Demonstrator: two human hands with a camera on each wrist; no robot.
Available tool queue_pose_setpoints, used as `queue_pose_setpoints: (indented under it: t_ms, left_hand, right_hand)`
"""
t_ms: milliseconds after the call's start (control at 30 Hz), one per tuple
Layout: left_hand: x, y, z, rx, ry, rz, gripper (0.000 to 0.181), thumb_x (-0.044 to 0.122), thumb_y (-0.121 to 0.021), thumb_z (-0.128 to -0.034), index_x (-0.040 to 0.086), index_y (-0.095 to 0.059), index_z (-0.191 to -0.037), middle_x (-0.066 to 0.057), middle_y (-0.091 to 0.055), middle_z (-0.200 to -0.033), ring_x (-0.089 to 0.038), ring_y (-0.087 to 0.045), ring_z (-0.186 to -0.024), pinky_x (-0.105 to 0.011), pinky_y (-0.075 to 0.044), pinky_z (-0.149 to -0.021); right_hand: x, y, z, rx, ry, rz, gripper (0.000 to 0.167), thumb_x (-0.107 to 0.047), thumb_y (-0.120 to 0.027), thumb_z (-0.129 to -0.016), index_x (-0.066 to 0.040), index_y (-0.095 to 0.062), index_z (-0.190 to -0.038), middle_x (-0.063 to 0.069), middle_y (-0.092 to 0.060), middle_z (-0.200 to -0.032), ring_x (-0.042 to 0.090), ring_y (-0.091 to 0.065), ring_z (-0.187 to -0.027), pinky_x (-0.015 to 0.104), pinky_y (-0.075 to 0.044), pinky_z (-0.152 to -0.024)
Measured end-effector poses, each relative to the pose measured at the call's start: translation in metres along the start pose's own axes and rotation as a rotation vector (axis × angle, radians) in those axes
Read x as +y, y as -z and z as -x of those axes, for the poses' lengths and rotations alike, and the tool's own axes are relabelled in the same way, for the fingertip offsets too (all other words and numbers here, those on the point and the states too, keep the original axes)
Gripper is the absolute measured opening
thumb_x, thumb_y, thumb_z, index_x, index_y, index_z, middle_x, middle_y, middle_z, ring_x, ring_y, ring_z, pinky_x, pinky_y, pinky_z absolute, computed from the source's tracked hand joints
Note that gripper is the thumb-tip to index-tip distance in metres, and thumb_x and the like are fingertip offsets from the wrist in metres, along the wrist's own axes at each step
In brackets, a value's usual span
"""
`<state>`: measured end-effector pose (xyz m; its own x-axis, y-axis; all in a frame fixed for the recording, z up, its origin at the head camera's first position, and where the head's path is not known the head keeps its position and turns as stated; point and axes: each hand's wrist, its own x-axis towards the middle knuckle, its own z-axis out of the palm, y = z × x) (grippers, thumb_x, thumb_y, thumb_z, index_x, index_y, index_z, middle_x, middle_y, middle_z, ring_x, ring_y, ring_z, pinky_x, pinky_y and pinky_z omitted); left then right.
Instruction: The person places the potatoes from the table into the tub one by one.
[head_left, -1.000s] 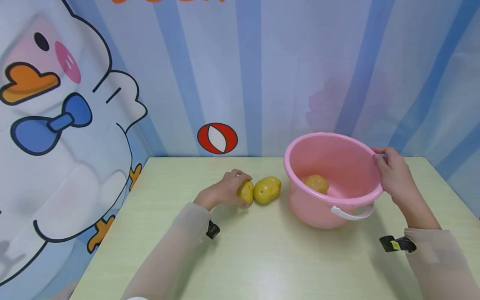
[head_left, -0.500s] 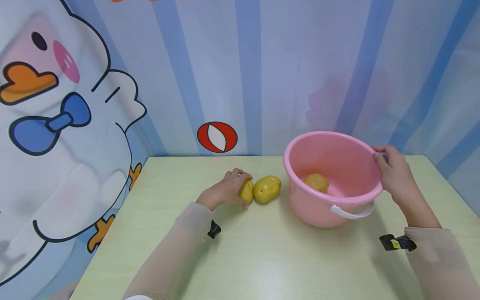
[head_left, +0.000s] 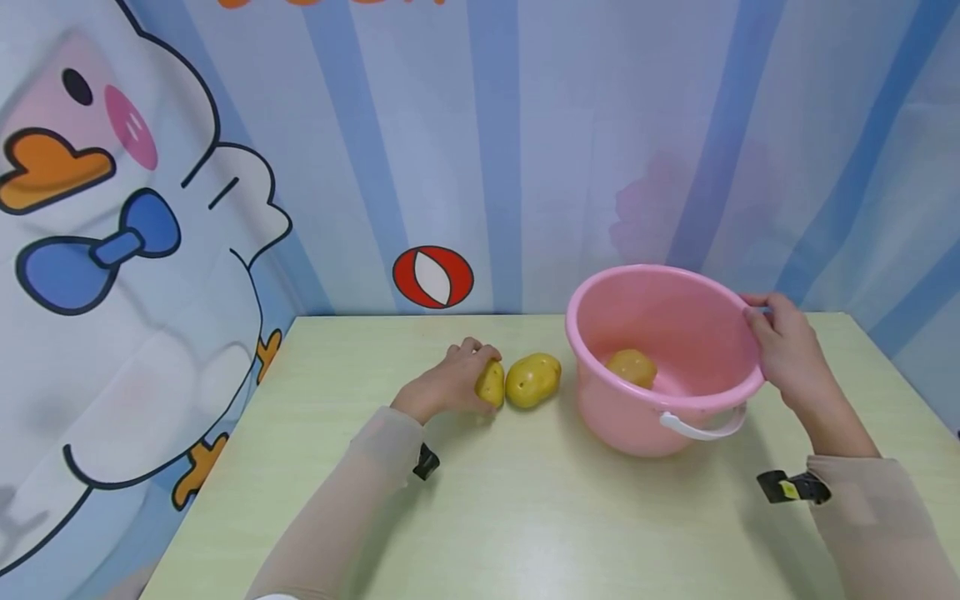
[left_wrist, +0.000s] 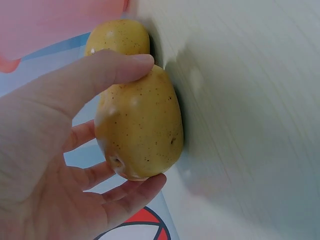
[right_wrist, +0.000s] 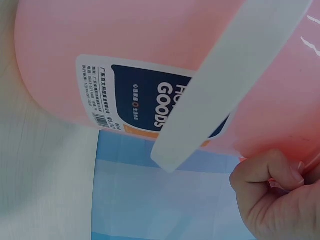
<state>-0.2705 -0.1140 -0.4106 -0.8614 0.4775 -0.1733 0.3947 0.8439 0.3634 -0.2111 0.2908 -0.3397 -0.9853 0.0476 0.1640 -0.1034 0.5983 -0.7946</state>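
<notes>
My left hand [head_left: 450, 382] grips a yellow potato [left_wrist: 142, 125] on the table, thumb on one side and fingers curled round the other. Right beside it lies a second potato [head_left: 533, 381], also seen behind the thumb in the left wrist view. With my right hand [head_left: 793, 350] I hold the right rim of a pink bucket [head_left: 652, 421], fingers wrapped over the edge. Inside the bucket rests one more potato [head_left: 632, 368]. The bucket's white handle [head_left: 701, 430] hangs down at the front. A label [right_wrist: 145, 100] shows on the bucket's side in the right wrist view.
The pale wooden table [head_left: 525, 517] ends at a printed curtain [head_left: 555, 167] with blue stripes behind it. At the left, the curtain carries a cartoon duck [head_left: 135, 275]. The bucket stands just right of the two potatoes.
Almost nothing differs. The whole head view shifts slightly, while both hands, the potatoes and the bucket keep their places.
</notes>
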Motion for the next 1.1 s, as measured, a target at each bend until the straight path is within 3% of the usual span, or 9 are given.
queue_pose_setpoints:
  t_ms: [533, 867, 1100]
  left_hand:
    - [-0.004, 0.01, 0.009, 0.026, -0.027, 0.011, 0.075, 0.032, -0.08, -0.081, 0.014, -0.044, -0.144, -0.012, -0.038, -0.14, -0.025, -0.041, -0.112, -0.039, -0.05, -0.085]
    - [-0.002, 0.021, 0.015, 0.049, -0.028, 0.022, 0.075, 0.03, -0.082, -0.0809, 0.014, -0.044, -0.144, -0.012, -0.038, -0.141, -0.026, -0.041, -0.114, -0.039, -0.051, -0.086]
    - [0.003, 0.032, 0.016, 0.073, -0.064, 0.007, 0.075, 0.029, -0.081, -0.0803, 0.014, -0.044, -0.143, -0.012, -0.038, -0.141, -0.026, -0.041, -0.113, -0.037, -0.051, -0.085]
  right_hand:
    - [0.001, 0.0, 0.001, 0.001, 0.005, 0.009, 0.053, -0.025, -0.026, -0.11, 0.015, -0.03, -0.145, 0.036, -0.052, -0.115, 0.006, -0.06, -0.068, 0.025, -0.053, -0.056]
    - [0.001, -0.002, 0.002, -0.004, 0.003, 0.007, 0.053, -0.025, -0.026, -0.11, 0.014, -0.03, -0.146, 0.037, -0.051, -0.117, 0.004, -0.059, -0.07, 0.024, -0.053, -0.056]
    - [-0.001, -0.001, 0.001, -0.007, -0.009, 0.015, 0.054, -0.026, -0.026, -0.11, 0.014, -0.03, -0.146, 0.036, -0.052, -0.114, 0.007, -0.06, -0.068, 0.026, -0.054, -0.055]
